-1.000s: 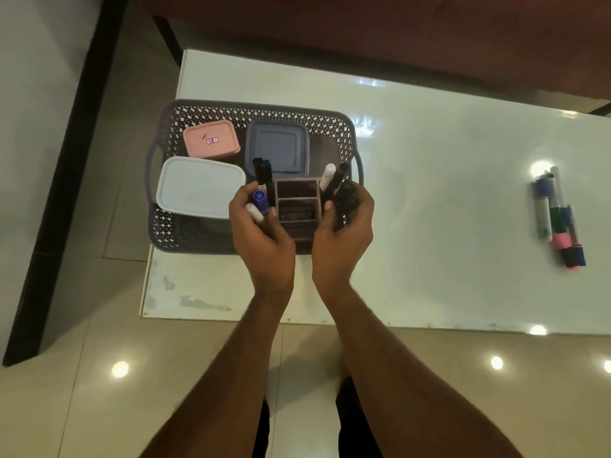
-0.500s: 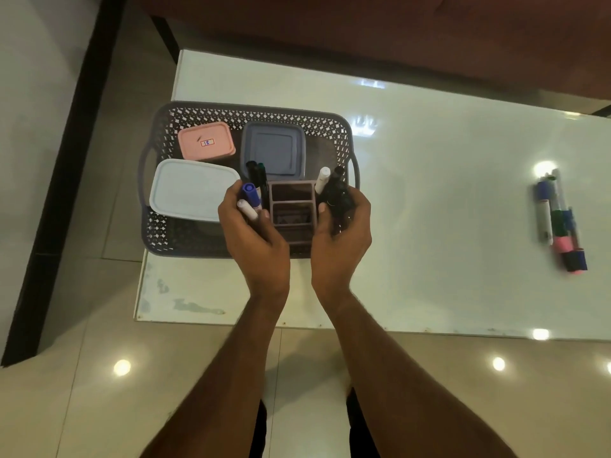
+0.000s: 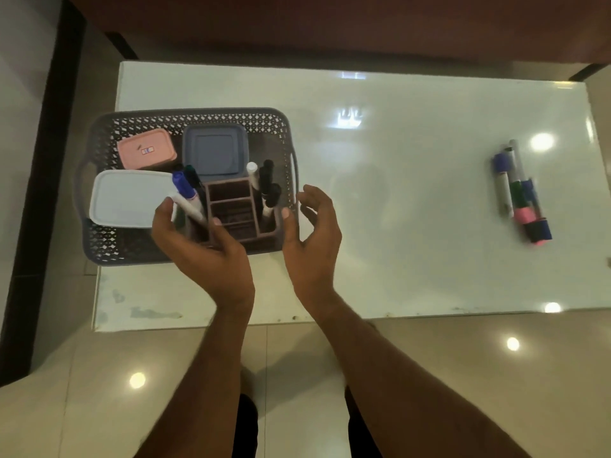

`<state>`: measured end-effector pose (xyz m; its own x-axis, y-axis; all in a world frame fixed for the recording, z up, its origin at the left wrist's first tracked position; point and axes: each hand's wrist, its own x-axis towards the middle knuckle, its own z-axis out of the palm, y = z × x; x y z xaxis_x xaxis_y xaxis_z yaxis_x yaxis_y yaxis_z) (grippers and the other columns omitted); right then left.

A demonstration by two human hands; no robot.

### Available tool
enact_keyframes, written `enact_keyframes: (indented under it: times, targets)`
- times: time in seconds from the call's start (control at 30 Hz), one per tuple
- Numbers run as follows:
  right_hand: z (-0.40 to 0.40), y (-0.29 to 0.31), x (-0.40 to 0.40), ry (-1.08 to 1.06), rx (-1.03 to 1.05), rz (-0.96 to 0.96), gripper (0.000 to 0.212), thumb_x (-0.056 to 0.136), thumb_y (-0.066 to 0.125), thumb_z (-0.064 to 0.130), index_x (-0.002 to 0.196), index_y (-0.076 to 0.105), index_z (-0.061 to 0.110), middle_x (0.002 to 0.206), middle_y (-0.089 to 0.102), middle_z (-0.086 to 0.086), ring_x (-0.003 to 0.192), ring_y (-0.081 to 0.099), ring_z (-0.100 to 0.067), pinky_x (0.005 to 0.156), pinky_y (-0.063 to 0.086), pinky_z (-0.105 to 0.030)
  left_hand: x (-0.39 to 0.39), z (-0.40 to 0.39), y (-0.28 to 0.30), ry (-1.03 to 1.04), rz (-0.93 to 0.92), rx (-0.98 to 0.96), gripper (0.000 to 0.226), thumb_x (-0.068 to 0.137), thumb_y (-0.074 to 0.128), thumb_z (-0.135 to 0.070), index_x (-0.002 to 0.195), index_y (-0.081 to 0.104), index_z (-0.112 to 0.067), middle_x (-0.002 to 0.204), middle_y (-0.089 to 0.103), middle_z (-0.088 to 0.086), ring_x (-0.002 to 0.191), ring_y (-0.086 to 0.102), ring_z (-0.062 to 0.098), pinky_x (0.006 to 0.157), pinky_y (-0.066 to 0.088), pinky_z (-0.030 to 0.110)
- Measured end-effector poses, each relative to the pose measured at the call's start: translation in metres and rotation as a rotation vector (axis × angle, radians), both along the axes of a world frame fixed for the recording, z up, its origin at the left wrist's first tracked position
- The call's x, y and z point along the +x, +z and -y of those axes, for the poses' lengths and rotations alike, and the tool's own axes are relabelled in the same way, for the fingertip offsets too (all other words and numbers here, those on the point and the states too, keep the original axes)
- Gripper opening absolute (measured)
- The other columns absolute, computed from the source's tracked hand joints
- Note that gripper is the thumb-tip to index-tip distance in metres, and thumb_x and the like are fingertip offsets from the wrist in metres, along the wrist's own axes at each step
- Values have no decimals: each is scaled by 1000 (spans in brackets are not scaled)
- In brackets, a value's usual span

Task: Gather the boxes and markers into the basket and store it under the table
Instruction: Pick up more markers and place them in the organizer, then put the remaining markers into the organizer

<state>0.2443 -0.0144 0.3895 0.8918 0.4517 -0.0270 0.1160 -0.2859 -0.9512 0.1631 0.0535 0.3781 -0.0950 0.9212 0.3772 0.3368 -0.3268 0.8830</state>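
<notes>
Risk of snagging: left hand (image 3: pixel 201 239) hovering over the near-left corner of the brown organiser (image 3: pixel 236 214), fingers loose and spread, holding nothing, one fingertip just beside the blue-capped marker (image 3: pixel 186 196) leaning out of it. Could tip that marker, or the black ones (image 3: pixel 267 186) on the right side, onto the white box (image 3: pixel 130 198). Right hand (image 3: pixel 314 233) likewise loosely curled and empty, beside the basket (image 3: pixel 198 120) rim at the near-right corner. Basket sitting at the worktop's (image 3: pixel 413 193) left end, overhanging the edge; a careless lift could spill it. Loose marker bundle (image 3: pixel 520 193) far right, well apart, easily forgotten. Compared with 0.5 s ago: both hands off the markers they gripped, now opened and drawn back; markers left standing in the organiser.
</notes>
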Motion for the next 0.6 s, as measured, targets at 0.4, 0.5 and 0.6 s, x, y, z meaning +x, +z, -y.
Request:
enact_keyframes:
  times: [0.4,0.5,0.6]
  targets:
    - [100,-2,142,-29,-239,357,33,99,62,13,131,59,6,126,64,-5,121,58,-17,107,35,-12,131,87,22,-247,-45,-7,44,93,64,10,134,49,14,136,56,26,134,53,31,116,44,45]
    - [130,-3,189,-82,-311,400,32,99,63,12,130,61,7,125,65,-5,120,58,-19,107,31,-9,180,114,23,-324,-73,-38,39,95,63,5,132,51,12,134,59,22,130,56,25,115,41,31]
    - [160,-6,237,-155,-371,395,30,98,63,10,127,62,9,122,66,-4,118,58,-20,105,30,-7,228,143,18,-386,-113,-78,36,96,61,3,131,53,7,131,61,17,124,59,26,110,46,32]
